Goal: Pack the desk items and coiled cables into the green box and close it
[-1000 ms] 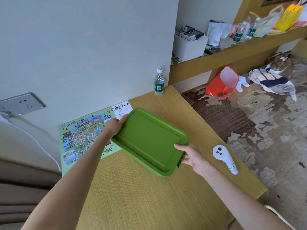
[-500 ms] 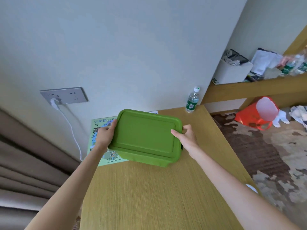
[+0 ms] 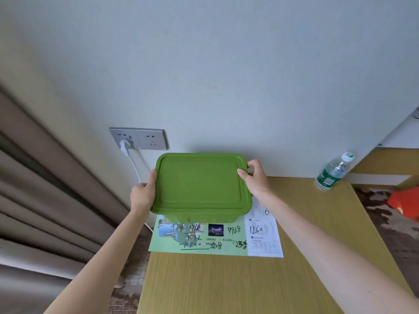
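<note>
two bare forearms reach in from the bottom corners over a light wooden desk with a fine straight grain [image 3: 226, 286]. further along the desk lies a pale green printed leaflet [image 3: 204, 244] with small photos and black handwritten numbers, and touching its right end is a white printed sheet [image 3: 265, 241], also written on. above the far part of the leaflet is the rectangular green plastic box [image 3: 199, 216], at the back of the desk close to the wall, with its flat green lid [image 3: 199, 182] on top and covering it fully; whether the base rests on the paper cannot be told. the left hand [image 3: 142, 196] grips the left end of the box, thumb laid up along the lid's rim and the other fingers hidden behind the side. the right hand [image 3: 255, 180] grips the far right corner, thumb pressed on the lid's top edge and fingers curled round the rim. behind the box, on the pale wall, is a grey metal double socket plate [image 3: 145, 138] with a white plug [image 3: 124, 147] in its left outlet; a white cable [image 3: 135, 168] drops from it behind the left hand. at the desk's far right corner stands a clear water bottle with a green label and white cap [image 3: 333, 172], well apart from the box. beige pleated curtains [image 3: 45, 211] hang to the left, and a red object [image 3: 405, 202] lies on the patterned carpet at the right edge.
</note>
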